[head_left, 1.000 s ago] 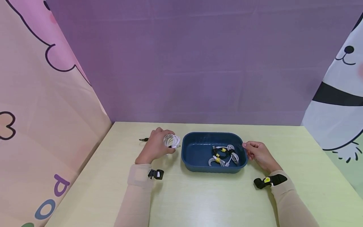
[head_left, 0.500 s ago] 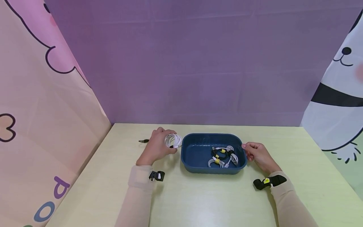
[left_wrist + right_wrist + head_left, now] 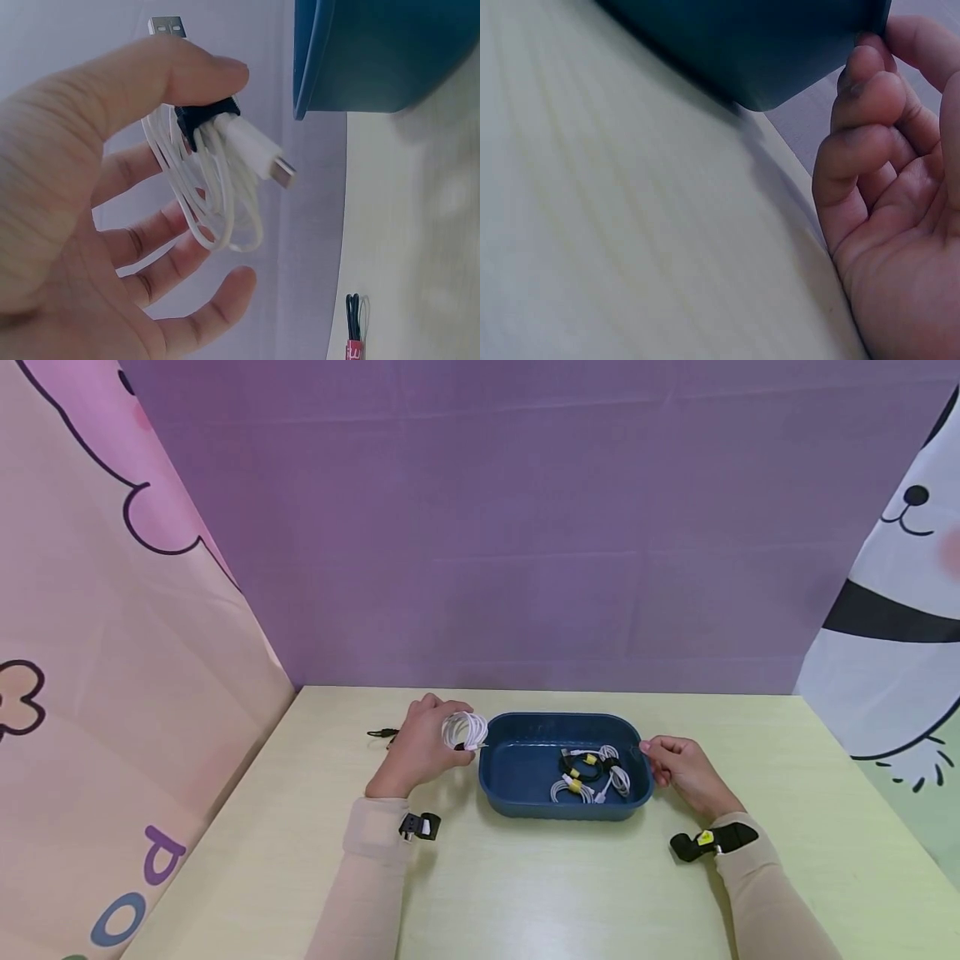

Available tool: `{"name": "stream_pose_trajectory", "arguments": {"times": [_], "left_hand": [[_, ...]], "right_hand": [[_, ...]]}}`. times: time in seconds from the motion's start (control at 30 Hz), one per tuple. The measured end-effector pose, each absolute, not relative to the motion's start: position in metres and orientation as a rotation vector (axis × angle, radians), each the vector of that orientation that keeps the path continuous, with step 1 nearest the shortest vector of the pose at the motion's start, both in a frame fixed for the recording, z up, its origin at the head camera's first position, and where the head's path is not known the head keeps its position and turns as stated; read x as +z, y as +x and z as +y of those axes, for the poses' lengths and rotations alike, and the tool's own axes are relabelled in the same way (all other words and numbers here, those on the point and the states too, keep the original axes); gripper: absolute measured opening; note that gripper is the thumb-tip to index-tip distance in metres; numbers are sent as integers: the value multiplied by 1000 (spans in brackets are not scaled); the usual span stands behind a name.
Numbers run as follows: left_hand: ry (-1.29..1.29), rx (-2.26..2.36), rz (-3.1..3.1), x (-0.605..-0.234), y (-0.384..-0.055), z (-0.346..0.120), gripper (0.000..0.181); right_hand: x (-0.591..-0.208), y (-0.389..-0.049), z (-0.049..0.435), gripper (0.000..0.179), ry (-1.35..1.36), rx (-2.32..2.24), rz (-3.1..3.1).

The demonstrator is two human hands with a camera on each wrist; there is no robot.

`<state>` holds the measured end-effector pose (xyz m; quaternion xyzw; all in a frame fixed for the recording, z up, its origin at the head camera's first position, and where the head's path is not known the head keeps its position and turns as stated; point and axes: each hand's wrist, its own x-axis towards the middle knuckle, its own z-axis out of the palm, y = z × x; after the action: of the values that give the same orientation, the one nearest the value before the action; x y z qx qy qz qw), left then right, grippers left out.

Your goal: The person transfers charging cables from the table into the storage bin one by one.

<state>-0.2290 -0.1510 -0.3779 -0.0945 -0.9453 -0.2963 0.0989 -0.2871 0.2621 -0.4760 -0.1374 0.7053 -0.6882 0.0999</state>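
My left hand (image 3: 422,743) pinches a coiled white USB cable (image 3: 217,180) between thumb and fingers, close to the left rim of a blue plastic basin (image 3: 517,810). In the left wrist view a black strap (image 3: 204,116) binds the coil, with a USB-A plug (image 3: 166,27) at one end and a USB-C plug (image 3: 259,150) at the other. At the basin's right end, my right hand (image 3: 686,768) pinches the rim between thumb and curled fingers. Inside the basin, toward its right side, lie a black coiled cable (image 3: 573,770) and white coiled cables (image 3: 618,777).
A dark cable (image 3: 382,732) lies on the table behind my left hand, partly hidden by it; the left wrist view shows a dark bundle with a red tag (image 3: 354,349). A purple cloth backdrop (image 3: 540,527) stands along the table's (image 3: 525,893) far edge.
My left hand has moved slightly right with the white USB cable, up to the basin's left rim. The right hand keeps its hold on the rim, and the basin stays in place.
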Motion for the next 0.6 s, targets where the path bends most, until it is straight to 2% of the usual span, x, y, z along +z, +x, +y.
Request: {"name": "stream_pose_trajectory", "arguments": {"times": [0.6], "left_hand": [[-313, -835, -2801, -377, -228, -142, 60]], "right_hand": [[-476, -288, 263, 24, -415, -2043, 2069]]}}
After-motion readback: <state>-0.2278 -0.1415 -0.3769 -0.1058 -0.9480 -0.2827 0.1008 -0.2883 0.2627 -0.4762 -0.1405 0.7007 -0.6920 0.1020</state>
